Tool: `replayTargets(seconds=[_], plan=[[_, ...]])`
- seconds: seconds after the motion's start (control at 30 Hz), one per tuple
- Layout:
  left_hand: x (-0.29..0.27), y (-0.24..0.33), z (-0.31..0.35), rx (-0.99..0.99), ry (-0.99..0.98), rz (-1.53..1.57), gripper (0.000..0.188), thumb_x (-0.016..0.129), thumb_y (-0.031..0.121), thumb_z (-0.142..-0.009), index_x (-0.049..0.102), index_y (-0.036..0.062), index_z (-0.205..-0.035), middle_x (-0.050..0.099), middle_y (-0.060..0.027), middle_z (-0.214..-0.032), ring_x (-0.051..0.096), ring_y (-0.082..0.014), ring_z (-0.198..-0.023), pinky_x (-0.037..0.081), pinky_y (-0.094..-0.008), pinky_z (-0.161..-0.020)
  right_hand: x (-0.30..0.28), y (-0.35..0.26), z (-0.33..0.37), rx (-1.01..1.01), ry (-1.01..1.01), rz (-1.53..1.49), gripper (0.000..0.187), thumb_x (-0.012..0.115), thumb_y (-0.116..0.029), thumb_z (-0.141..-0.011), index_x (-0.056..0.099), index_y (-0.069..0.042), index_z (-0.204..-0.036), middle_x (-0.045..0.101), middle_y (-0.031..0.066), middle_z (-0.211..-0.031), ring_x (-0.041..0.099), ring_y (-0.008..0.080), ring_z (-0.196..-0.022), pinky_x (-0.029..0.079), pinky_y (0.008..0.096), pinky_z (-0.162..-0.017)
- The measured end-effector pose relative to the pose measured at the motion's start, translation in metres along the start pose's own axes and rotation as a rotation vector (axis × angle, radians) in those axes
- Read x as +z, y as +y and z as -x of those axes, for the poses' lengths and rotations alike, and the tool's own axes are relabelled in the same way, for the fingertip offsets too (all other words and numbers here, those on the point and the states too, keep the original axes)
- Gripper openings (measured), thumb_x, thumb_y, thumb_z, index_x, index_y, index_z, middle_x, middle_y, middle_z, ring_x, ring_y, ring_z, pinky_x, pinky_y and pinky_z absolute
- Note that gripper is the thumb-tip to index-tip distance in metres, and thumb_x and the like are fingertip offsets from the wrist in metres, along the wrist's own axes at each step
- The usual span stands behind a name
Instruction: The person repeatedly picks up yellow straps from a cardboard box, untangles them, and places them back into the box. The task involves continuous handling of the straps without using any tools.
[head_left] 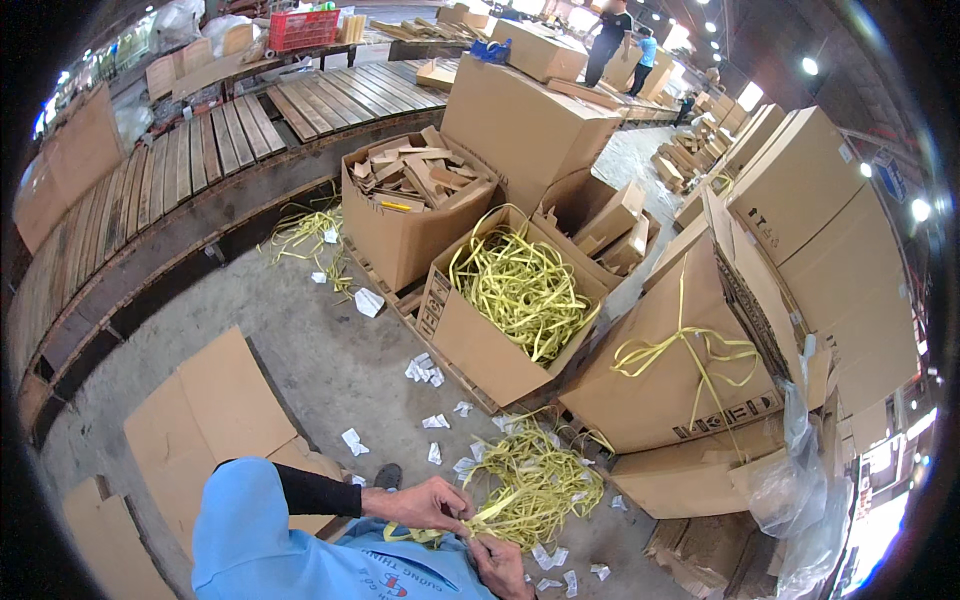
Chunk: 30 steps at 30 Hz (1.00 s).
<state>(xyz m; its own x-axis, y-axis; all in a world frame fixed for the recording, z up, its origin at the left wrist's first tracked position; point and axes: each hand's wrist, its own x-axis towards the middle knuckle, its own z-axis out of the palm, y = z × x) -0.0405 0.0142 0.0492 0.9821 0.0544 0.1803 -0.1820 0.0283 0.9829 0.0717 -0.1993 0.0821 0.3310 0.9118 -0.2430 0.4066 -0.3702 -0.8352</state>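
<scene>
My left hand (425, 503) pinches a bunch of yellow plastic straps (530, 485) near the bottom middle of the head view. My right hand (500, 565) grips the same straps just below and to the right. The bundle fans out over the concrete floor, mixed with small crumpled white paper scraps (437, 422). Behind the pile stands an open cardboard box (480, 350) full of more yellow straps. A tilted carton (660, 380) to the right has straps draped over it.
A box of cardboard offcuts (400, 235) stands further back. Flat cardboard sheets (210, 410) lie on the floor at left. A wooden slat conveyor (200, 150) curves behind. Stacked cartons (800, 200) and clear plastic film (800, 490) crowd the right. Two people (620, 40) stand far off.
</scene>
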Motion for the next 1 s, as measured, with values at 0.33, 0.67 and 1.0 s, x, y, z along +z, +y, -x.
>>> replayTargets(seconds=[0.33, 0.67, 1.0], plan=[[0.002, -0.012, 0.002, -0.071, 0.097, 0.113, 0.021, 0.079, 0.013, -0.084, 0.068, -0.0029, -0.092, 0.064, -0.0036, -0.092, 0.055, -0.0080, -0.077, 0.046, -0.0256, -0.064, -0.012, -0.017, -0.012, 0.114, -0.126, -0.038, 0.025, 0.056, -0.022, -0.098, 0.067, -0.003, -0.110, 0.064, 0.0172, -0.089, 0.061, 0.0328, -0.081, 0.048, 0.0402, -0.074], [-0.012, -0.013, 0.004, 0.075, 0.002, 0.013, 0.020, 0.075, 0.012, -0.086, 0.067, -0.0059, -0.089, 0.069, -0.0119, -0.094, 0.061, -0.0157, -0.078, 0.048, -0.0319, -0.061, -0.001, -0.010, -0.016, 0.077, -0.037, -0.057, 0.026, 0.057, -0.024, -0.097, 0.066, 0.000, -0.099, 0.061, 0.0119, -0.078, 0.056, 0.0209, -0.070, 0.046, 0.0343, -0.068], [-0.004, -0.012, 0.007, -0.169, 0.183, 0.210, 0.021, 0.078, 0.013, -0.085, 0.063, -0.0007, -0.086, 0.060, 0.0003, -0.078, 0.057, -0.0058, -0.076, 0.046, -0.0267, -0.063, -0.013, -0.008, -0.022, 0.281, -0.136, -0.240, 0.025, 0.057, -0.019, -0.099, 0.065, 0.000, -0.086, 0.063, 0.0048, -0.066, 0.057, 0.0092, -0.058, 0.046, 0.0267, -0.054]])
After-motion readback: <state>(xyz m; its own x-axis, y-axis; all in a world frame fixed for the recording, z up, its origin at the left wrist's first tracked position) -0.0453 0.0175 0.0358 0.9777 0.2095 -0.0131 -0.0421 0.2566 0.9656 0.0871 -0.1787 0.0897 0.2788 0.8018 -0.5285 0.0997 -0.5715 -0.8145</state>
